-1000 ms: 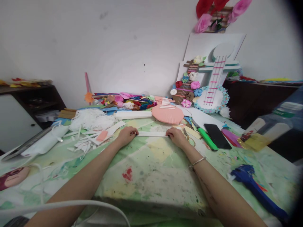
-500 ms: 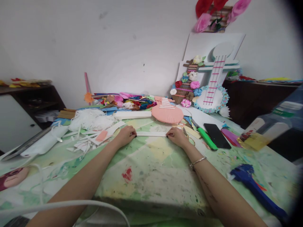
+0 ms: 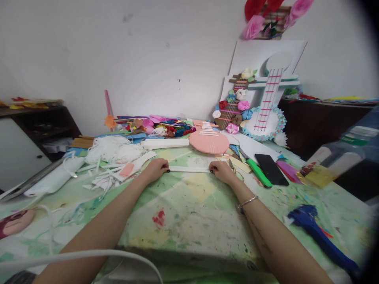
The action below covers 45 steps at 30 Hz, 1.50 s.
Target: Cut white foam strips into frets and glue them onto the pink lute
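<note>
A long white foam strip [image 3: 189,169] lies flat on the paint-stained green table cover [image 3: 183,213], stretched between my two hands. My left hand [image 3: 155,169] pinches its left end with the fingers curled. My right hand [image 3: 221,171] pinches the right end in the same way; a thin bracelet [image 3: 247,202] sits on that wrist. Just beyond the strip lies a pink foam guitar shape [image 3: 209,141].
White scraps and strips [image 3: 114,157] pile up at the left. A green-handled cutter [image 3: 257,170], a black phone [image 3: 271,169] and a blue glue gun [image 3: 318,234] lie at the right. Foam guitars with flowers [image 3: 254,106] lean on the wall. A plastic bottle [image 3: 340,156] is at far right.
Both hands stay on the ends of the strip; the strip looks narrower now, as if turned or folded slightly. The view has shifted a little.
</note>
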Available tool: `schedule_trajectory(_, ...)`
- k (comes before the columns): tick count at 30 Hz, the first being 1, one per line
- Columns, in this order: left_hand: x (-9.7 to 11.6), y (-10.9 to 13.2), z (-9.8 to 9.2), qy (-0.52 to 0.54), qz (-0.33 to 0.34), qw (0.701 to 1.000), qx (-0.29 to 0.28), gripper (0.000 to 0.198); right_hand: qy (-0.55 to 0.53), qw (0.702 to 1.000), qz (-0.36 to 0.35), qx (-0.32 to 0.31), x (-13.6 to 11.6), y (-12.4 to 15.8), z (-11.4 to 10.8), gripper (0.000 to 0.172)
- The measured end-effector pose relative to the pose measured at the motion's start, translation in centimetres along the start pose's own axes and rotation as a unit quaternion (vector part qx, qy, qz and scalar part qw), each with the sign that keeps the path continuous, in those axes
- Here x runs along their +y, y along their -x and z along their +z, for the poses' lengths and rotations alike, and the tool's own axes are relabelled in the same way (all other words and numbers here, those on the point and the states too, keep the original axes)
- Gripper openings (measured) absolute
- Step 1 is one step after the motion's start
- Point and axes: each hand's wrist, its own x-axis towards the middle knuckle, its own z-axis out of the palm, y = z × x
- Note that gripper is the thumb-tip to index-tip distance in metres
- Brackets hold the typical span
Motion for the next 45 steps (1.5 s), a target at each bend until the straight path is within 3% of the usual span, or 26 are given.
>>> schedule_trajectory(9, 0.3, 0.1, 0.0, 0.026, -0.067, 0.997, 0.009, 0.003, -0.001, 0.999, 0.039, 0.016, -0.3, -0.1, 0.1, 0.024)
schedule_trajectory(14, -0.2, -0.1, 0.7, 0.029, -0.087, 0.996, 0.018, 0.003, -0.005, 0.999, 0.022, 0.032, -0.3, 0.0, 0.1, 0.024)
schedule_trajectory(23, -0.1, 0.0, 0.9, 0.034, 0.004, 0.999, 0.029, 0.029, -0.04, 0.999, -0.031, 0.017, -0.1, 0.3, -0.2, 0.032)
schedule_trajectory(31, 0.4, 0.4, 0.3, 0.036, 0.053, 0.998, 0.016, 0.016, -0.042, 0.999, -0.018, 0.014, 0.8, 0.2, 0.3, 0.019)
schedule_trajectory(45, 0.4, -0.7, 1.2, -0.009, -0.074, 0.997, 0.016, 0.006, -0.006, 0.997, 0.07, 0.038, -0.5, -0.4, 0.9, 0.022)
